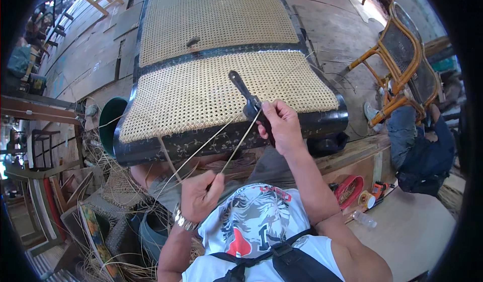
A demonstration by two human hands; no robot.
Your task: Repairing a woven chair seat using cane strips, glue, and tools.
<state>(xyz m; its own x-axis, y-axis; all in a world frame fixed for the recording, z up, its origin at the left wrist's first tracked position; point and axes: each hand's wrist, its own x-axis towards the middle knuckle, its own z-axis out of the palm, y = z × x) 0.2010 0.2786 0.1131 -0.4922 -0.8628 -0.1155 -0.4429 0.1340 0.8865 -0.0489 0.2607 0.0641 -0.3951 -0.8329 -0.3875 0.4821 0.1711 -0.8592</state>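
Fingers of left hand (200,197) pinch cane strand (240,142); right hand (280,126) grips knife (247,99)

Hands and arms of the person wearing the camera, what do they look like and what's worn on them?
Both arms are bare from the short sleeves of a white printed T-shirt down. The left hand has a metal-link wristwatch at its wrist. The right hand wears nothing: no glove, ring or band shows. Black harness straps cross the chest.

Plank floor (342,25), rattan chair (402,65)
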